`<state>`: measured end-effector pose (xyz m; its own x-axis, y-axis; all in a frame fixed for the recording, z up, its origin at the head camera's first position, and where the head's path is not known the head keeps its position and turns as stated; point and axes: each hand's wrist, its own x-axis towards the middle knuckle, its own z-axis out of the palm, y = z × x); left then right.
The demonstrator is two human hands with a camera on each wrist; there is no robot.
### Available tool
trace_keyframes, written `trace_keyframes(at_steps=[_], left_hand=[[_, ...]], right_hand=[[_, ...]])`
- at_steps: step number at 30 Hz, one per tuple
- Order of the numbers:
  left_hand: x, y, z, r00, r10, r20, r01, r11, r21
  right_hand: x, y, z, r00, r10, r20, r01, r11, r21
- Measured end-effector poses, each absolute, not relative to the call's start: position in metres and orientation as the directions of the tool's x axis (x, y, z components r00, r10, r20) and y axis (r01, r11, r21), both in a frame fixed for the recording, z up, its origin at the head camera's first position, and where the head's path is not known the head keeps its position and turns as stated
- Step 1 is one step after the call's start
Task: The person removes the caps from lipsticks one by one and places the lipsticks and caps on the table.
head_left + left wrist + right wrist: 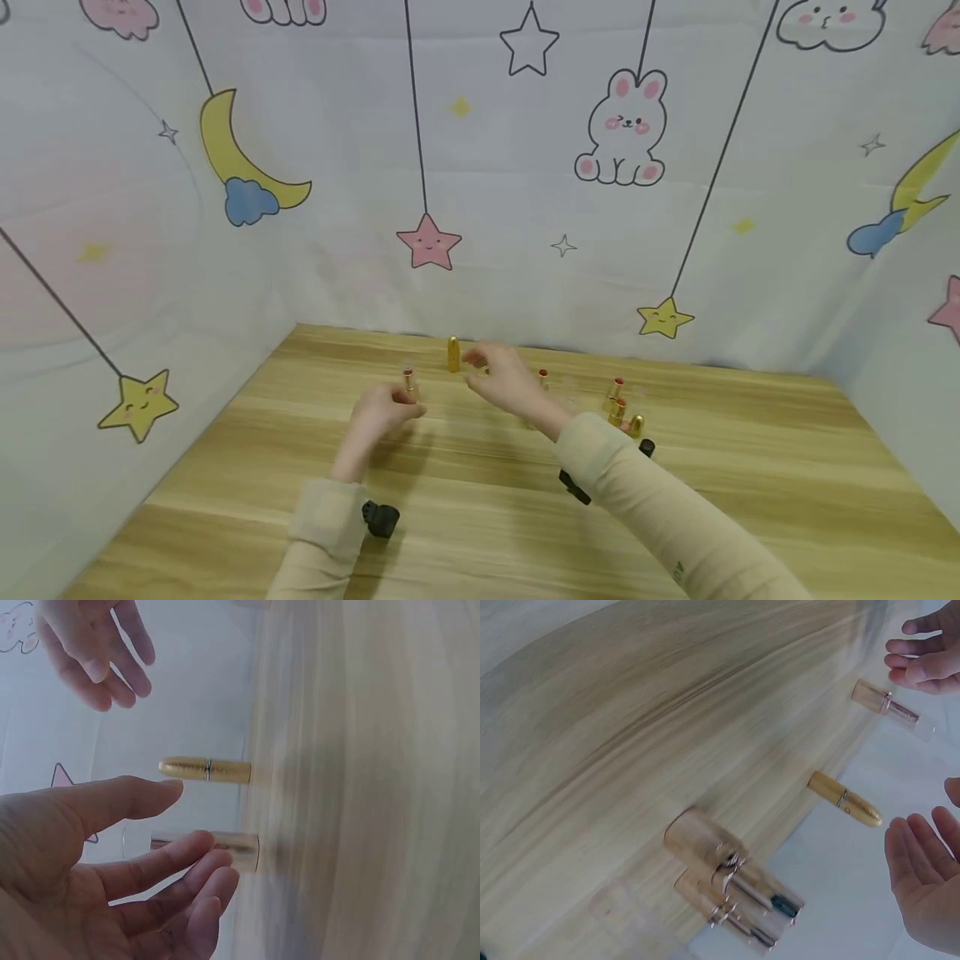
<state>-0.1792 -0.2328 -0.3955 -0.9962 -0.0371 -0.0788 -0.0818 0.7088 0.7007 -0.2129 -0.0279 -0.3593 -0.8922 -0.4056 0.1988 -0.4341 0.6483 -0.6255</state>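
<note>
Upright near the table's back edge stands a gold bullet-shaped lipstick [453, 355], also plain in the left wrist view. To its left is a lipstick with a clear cap and a rose-gold base [409, 382]. My left hand [382, 410] is right at this one, fingers loosely bent and thumb held apart; in the left wrist view its fingertips [199, 841] overlap the tube. My right hand [504, 379] hovers just right of the gold lipstick, fingers relaxed with nothing between them. In the right wrist view the gold lipstick [844, 799] stands just beyond those fingertips.
Behind and right of my right hand stands another red-tipped lipstick [543, 377]. Farther right are several lipsticks [617, 412], with a gold rounded one [637, 426] beside them. Printed cloth [525, 208] walls in the wooden table [465, 517] at the back and sides.
</note>
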Motion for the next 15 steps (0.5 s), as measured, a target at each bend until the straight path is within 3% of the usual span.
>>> trace_keyframes(at_steps=[15], left_hand=[[-0.2, -0.246, -0.412, -0.983, -0.161, -0.09, -0.171, 0.613, 0.772]], right_hand=[[-0.221, -0.073, -0.377, -0.909, -0.379, 0.173, -0.375, 0.563, -0.737]])
